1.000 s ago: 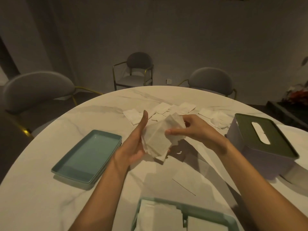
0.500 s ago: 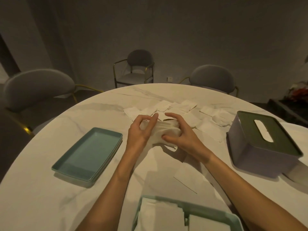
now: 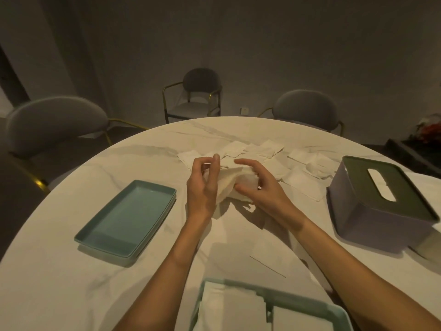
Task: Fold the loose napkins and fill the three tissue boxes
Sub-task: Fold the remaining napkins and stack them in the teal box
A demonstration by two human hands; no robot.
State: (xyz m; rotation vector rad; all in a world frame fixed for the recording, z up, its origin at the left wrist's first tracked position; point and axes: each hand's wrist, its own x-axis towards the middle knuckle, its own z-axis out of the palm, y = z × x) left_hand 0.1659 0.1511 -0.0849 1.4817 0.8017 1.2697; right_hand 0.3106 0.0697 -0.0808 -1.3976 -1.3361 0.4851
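Open teal box at the near edge of the bench has folded white napkins stacked inside. Lidded box by the right edge shows white tissue at its slot. Teal tray on the left looks bare. Both hands, left hand and right hand, have fingers curled round a bunched napkin mid-bench, loose napkins spread behind toward the far edge. Dim room, grey chairs.

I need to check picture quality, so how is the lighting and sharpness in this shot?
Head view: dim, warm light; wide-angle lens bends the round white marble table; arms cast soft shadows; the crumpled white napkin between both hands looks slightly soft.
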